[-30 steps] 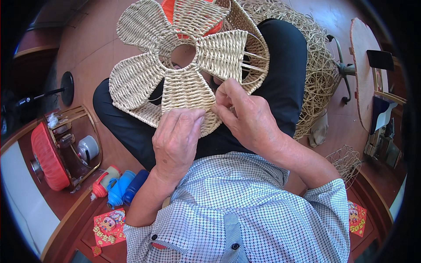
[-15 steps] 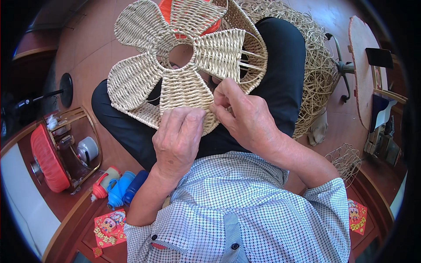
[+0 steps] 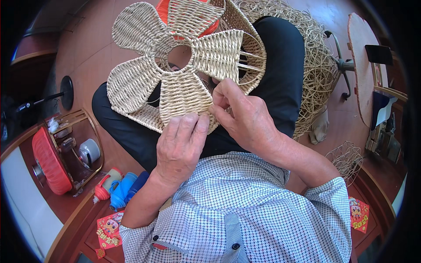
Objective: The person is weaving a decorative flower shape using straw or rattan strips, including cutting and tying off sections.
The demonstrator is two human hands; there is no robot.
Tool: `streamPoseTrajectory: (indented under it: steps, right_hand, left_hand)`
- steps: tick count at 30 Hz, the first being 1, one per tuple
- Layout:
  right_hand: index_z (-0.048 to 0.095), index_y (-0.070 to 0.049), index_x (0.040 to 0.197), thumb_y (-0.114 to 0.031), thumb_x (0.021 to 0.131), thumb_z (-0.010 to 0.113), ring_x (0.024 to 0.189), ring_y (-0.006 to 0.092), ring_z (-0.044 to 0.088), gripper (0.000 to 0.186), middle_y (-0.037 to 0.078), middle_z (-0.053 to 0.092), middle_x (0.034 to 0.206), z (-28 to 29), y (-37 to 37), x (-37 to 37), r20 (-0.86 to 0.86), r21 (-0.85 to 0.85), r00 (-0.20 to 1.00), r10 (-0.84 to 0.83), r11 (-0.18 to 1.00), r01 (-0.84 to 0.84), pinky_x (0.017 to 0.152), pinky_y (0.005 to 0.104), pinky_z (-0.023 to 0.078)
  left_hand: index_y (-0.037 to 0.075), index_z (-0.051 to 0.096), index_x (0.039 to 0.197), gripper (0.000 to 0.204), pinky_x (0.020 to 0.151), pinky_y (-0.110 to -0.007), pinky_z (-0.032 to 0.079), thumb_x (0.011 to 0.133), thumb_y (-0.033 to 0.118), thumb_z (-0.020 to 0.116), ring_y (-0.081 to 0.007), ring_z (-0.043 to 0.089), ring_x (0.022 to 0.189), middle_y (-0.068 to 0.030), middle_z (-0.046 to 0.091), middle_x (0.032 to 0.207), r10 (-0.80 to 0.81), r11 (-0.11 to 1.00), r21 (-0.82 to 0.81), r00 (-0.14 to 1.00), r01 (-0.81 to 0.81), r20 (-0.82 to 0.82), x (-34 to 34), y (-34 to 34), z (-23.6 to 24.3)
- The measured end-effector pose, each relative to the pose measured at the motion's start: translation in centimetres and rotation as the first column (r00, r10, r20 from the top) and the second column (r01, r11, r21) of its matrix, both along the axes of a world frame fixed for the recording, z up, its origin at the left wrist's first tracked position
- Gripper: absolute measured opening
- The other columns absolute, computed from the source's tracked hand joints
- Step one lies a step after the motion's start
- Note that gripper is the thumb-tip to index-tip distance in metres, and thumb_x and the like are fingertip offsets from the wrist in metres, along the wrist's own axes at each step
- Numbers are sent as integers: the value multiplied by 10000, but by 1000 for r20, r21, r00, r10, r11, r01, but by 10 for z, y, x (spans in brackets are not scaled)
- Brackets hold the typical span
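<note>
A pale flower-shaped wicker piece with several woven petals and a round hole in the middle lies across my lap. Beneath it is an oval woven rim or basket wall, with a few bare strands bridging it at the right. My left hand bends its fingers over the near edge of the closest petal; its thumb is hidden. At that petal's right corner my right hand is closed in a pinch, thumb against curled fingers. Whatever lies between those fingertips is too small to make out.
A big tangle of loose cane strands lies right of my knee, with a swivel-chair base beyond. On the left are a red plastic basin, a small wooden rack and several bottles. Something orange-red shows behind the petals.
My left hand has slid down slightly toward me and its fingers have straightened, uncovering more of the near petal. The right hand keeps its pinch in nearly the same spot.
</note>
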State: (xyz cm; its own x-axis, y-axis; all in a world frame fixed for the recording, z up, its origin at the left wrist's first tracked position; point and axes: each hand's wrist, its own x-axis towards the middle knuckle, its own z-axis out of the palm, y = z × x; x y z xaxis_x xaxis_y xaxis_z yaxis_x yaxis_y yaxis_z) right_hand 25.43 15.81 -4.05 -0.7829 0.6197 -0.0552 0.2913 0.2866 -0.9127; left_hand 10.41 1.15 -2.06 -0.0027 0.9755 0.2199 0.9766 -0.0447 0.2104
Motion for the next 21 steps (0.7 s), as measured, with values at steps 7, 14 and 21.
streamPoseTrajectory:
  steps: [7,14,21]
  right_hand:
    - [477,-22,1130,-34,1035,681,753,419,764,226,181,702,786,0,-1,0,-3,-14,1000,-9,1000,9,633,497,584]
    - [480,-25,1146,-40,1047,664,758,438,755,209,195,701,789,-5,-1,1,2,-9,1000,-7,1000,7,638,515,578]
    - [483,-21,1152,-19,1026,634,749,453,743,196,199,687,756,-3,6,3,-9,-52,1000,29,998,-30,669,540,576]
  left_hand:
    - [24,704,1264,383,845,-432,571,883,-16,709,-321,649,988,-128,640,1118,60,987,-155,997,-53,44,8,10,12]
    - [25,699,1271,390,876,-431,563,883,-9,700,-317,636,1027,-124,621,1152,93,947,-308,996,-93,-14,15,16,24]
    - [29,721,1207,348,878,-425,557,860,7,716,-302,632,1038,-109,627,1125,50,983,-177,999,-49,3,5,17,16]
